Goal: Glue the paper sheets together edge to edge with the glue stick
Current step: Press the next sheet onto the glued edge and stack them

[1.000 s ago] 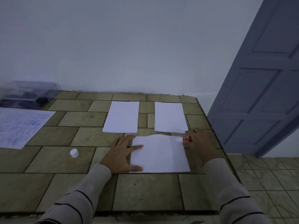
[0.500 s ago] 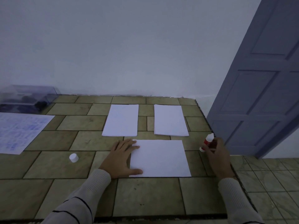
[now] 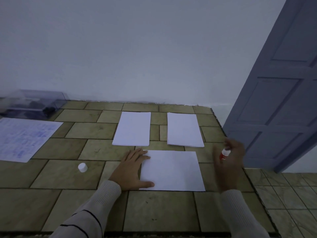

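While the left hand [image 3: 132, 170] lies flat and open on the near white paper sheet [image 3: 173, 170], the blurred right hand [image 3: 229, 162] grips the uncapped red glue stick [image 3: 224, 154].

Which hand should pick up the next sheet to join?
Left. The right hand holds the glue stick; the left hand only presses the near sheet, close to the left stack.

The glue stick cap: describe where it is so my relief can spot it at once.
On the tiled counter, look left of the left hand pressing the near sheet. The cap is small, white and round, alone on bare tile, unlike the flat papers.
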